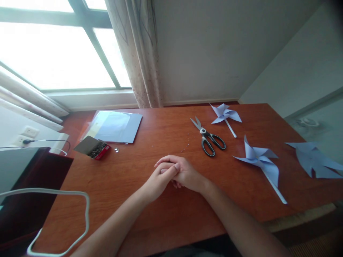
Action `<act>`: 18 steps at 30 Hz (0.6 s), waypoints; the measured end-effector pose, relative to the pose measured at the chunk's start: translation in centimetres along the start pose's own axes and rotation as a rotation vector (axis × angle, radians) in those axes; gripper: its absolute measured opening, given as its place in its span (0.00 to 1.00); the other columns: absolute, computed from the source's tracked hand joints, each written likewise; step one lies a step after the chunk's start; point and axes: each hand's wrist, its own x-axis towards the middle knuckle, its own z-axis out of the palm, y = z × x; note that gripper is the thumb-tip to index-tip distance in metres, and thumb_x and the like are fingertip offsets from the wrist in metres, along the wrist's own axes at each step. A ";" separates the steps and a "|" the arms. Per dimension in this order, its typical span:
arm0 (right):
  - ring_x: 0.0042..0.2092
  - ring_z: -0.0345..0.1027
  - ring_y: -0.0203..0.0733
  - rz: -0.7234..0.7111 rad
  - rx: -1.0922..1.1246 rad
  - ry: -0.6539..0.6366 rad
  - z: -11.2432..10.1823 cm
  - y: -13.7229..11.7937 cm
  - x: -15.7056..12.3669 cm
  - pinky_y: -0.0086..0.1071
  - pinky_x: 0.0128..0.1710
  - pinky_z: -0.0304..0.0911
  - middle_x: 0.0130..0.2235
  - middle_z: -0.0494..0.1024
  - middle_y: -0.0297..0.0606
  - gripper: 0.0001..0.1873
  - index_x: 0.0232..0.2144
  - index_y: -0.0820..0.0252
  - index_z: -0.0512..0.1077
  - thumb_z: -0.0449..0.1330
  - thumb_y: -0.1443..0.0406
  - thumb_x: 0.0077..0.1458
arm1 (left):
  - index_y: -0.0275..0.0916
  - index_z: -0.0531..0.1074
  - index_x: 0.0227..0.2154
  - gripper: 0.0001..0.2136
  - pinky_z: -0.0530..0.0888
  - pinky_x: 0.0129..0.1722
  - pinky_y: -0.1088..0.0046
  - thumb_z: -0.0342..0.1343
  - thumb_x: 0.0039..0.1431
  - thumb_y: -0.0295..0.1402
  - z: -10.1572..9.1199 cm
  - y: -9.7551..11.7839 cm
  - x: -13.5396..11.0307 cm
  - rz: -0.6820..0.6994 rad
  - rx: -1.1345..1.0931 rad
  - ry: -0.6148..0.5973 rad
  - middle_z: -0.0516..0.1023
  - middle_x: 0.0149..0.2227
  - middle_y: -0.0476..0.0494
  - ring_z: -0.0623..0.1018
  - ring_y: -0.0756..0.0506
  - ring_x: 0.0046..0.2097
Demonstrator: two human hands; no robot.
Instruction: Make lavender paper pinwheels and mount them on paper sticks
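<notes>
The bare left hand (161, 178) and right hand (189, 175) were clasped together, seemingly resting; reaching the black-handled steel scissors (203, 131), rightward beyond, required unclasping.

cut paper (306, 157): right end cropped | pale specks (188, 144): too small to identify

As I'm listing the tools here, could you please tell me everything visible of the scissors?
The scissors have two silvery, metal-looking blades, a pale round pivot and black handle loops with pale trim. They lie partly open on the brown table, left of the farther pinwheel, blades pointing leftward toward the table's far edge. Only the table appears to touch them.
</notes>
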 end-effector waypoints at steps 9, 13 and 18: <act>0.37 0.77 0.44 -0.101 -0.992 0.756 -9.9 -2.2 -4.1 0.36 0.39 0.70 0.40 0.82 0.40 0.09 0.40 0.59 0.78 0.59 0.64 0.61 | 0.37 0.70 0.28 0.15 0.72 0.32 0.74 0.57 0.63 0.44 0.0 -0.7 -0.1 0.078 0.242 -0.185 0.78 0.28 0.45 0.76 0.49 0.30; 0.46 0.76 0.56 0.455 -1.535 0.858 -17.3 -2.8 -4.8 0.42 0.42 0.69 0.46 0.80 0.50 0.14 0.46 0.62 0.77 0.58 0.61 0.62 | 0.37 0.70 0.29 0.14 0.72 0.33 0.73 0.55 0.65 0.42 0.0 -1.2 0.0 0.099 0.293 -0.197 0.78 0.29 0.44 0.76 0.48 0.31; 0.47 0.76 0.64 0.590 -1.548 0.875 -20.9 -2.4 -3.8 0.45 0.41 0.69 0.45 0.78 0.62 0.18 0.44 0.73 0.77 0.56 0.62 0.62 | 0.37 0.69 0.29 0.14 0.72 0.33 0.73 0.55 0.65 0.42 -0.1 -1.5 0.2 0.104 0.270 -0.196 0.78 0.29 0.44 0.76 0.48 0.31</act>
